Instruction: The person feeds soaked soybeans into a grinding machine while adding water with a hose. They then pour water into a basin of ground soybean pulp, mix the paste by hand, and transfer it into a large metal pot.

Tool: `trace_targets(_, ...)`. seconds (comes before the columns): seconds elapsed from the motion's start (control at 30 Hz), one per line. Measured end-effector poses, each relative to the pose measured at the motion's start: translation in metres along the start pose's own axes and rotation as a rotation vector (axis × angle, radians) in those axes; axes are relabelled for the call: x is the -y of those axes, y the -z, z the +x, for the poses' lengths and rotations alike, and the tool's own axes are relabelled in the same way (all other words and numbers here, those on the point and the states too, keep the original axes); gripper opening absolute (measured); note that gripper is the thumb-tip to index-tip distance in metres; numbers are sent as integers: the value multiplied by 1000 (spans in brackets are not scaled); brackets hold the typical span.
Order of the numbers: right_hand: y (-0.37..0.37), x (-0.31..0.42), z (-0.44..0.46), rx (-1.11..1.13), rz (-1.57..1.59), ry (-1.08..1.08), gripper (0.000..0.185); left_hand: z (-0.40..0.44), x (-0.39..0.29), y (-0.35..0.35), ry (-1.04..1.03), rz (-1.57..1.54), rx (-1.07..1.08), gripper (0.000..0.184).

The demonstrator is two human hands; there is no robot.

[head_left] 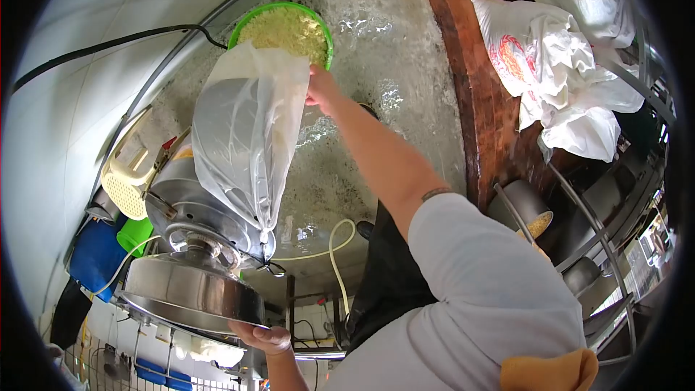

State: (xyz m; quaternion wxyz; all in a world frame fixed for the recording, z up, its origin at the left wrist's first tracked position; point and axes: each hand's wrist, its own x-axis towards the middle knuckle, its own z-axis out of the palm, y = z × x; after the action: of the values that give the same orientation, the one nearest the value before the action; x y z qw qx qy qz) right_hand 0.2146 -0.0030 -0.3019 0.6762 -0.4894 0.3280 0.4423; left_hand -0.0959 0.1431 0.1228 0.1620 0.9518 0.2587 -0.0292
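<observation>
Wet grey floor (416, 87) stretches across the middle. Right hand (318, 90) grasps the edge of a translucent plastic bag (250, 119), which drapes a steel machine at its 8 o'clock; a green tub (331, 32) of pale shreds sits at 11. Left hand (262, 337) touches the rim of a steel pan (184, 293) at its 10 o'clock; whether it grips, I cannot tell.

Wet floor (402, 43) open right of green basin (289, 6); a hand could pass there. Leftward blocked: steel machine (170, 192), plastic bag (250, 123) (spans machine to basin). Pale hose (332, 250) loops across nearer floor.
</observation>
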Motion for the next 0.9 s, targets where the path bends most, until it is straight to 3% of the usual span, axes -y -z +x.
trace_targets(0.07,33,-18,42,-298,-349,21,41,-2,2,-2,2,-13,-9,75)
trace_targets(0.1,43,-16,46,-299,-347,21,41,-3,4,-3,6,-26,-19,76)
trace_targets(0.17,61,-15,52,-736,-666,429,49,-5,4,-2,10,-12,1,73)
trace_targets(0.3,59,-26,74,-676,-908,541,63,-21,16,0,108,-11,0,79)
trace_targets(0.37,51,-25,83,-439,-784,310,69,-26,23,0,109,-27,-1,79)
trace_targets(0.47,46,-14,77,-415,-772,126,69,-27,23,-3,103,-40,-48,78)
trace_targets(0.67,51,-29,85,-436,-712,214,64,-45,50,5,218,-30,-68,67)
trace_targets(0.73,56,-32,92,-415,-692,225,66,-47,53,-1,150,32,-104,71)
trace_targets(0.8,58,-38,75,-392,-676,227,68,-57,70,-1,-32,248,-234,64)
trace_targets(0.9,66,-49,35,-345,-449,198,66,-54,66,-4,-20,137,-251,56)
